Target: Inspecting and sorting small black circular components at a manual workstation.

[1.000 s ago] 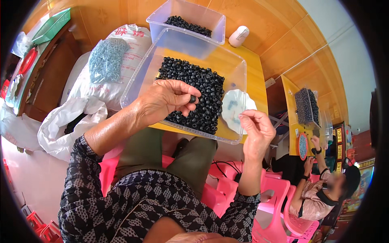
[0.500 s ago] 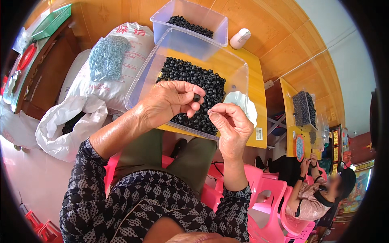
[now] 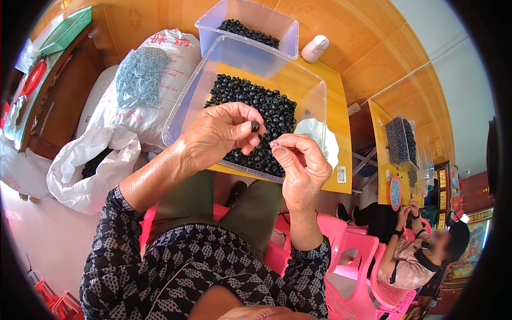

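My left hand [image 3: 216, 130] is closed in a pinch on a small round black bead-like piece [image 3: 255, 126], held between thumb and forefinger. Just to its right, my right hand [image 3: 303, 166] is pinched shut at the fingertips. A tiny pale or clear bit shows there, too small to name. The two sets of fingertips are close but apart. Both hands are over the near edge of a clear plastic bin [image 3: 174, 109], where a heap of similar black pieces [image 3: 277, 106] with holes lies. My hands cover part of the heap.
Behind stands a second clear bin [image 3: 290, 40] of black pieces, beside a white bottle [image 3: 315, 48]. A white scalloped dish [image 3: 330, 141] is on the yellow table [image 3: 336, 85]. Sacks stand left, one carrying a bag of bluish pieces [image 3: 141, 77]. A co-worker [image 3: 408, 261] sits at another table, right.
Both hands have shifted slightly left, and the black piece has turned a little in my left fingers. The grips are the same.
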Action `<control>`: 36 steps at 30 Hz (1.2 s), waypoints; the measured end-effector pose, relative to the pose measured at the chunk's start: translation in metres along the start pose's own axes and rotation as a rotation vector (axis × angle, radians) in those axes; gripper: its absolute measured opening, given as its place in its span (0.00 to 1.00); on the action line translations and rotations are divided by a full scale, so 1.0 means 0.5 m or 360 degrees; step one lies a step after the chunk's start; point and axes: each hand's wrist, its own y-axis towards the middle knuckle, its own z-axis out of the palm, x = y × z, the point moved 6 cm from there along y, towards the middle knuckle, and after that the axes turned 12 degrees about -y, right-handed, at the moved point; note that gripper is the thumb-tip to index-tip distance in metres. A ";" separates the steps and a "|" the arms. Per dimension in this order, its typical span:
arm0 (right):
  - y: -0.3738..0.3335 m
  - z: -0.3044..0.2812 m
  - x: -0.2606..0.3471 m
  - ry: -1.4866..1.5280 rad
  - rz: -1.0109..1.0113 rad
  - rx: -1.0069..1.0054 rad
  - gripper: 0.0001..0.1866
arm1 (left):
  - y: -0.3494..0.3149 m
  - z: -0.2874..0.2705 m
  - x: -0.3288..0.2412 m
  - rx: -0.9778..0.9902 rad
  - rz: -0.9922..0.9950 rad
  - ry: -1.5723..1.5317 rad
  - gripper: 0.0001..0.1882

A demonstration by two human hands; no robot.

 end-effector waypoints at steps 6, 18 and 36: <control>0.006 0.019 0.013 -0.0120 -0.0233 -0.0009 0.08 | -0.002 0.004 -0.001 -0.0077 -0.0049 0.0080 0.07; 0.010 0.033 0.013 -0.0341 -0.0286 -0.0054 0.09 | -0.005 0.009 -0.001 -0.0169 0.0005 0.0202 0.06; 0.031 0.042 -0.008 -0.0449 0.0013 0.0128 0.10 | -0.010 -0.013 0.004 -0.0220 -0.0069 0.0161 0.06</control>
